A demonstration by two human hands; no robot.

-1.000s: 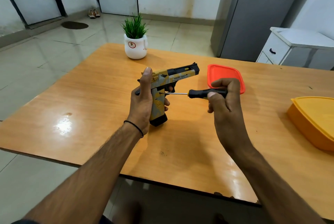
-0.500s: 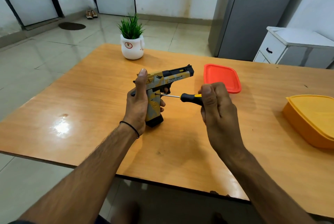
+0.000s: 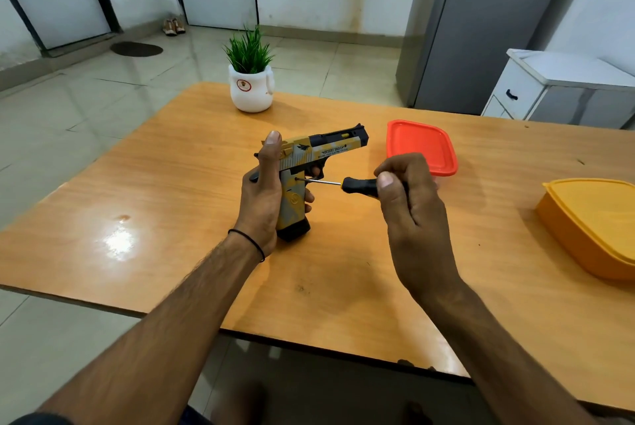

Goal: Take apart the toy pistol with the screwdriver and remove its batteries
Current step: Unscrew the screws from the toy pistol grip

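Table (image 3: pixel 171 184), wooden: work surface.
Toy pistol (image 3: pixel 323 150): above the table's middle, grip downward, barrel lying left to right, muzzle rightward and slightly away.
Left hand (image 3: pixel 264 198): wrapped round the pistol's grip, thumb upright.
Right hand (image 3: pixel 409 205): curled round the screwdriver handle.
Screwdriver (image 3: pixel 357 184): level, tip at the upper grip.
Step judged: undoing a grip screw. Next calls for inward pressure while turning.

Yellow-and-black toy pistol (image 3: pixel 311 163) upright, barrel pointing right, black-handled screwdriver (image 3: pixel 343 183) tip against its grip
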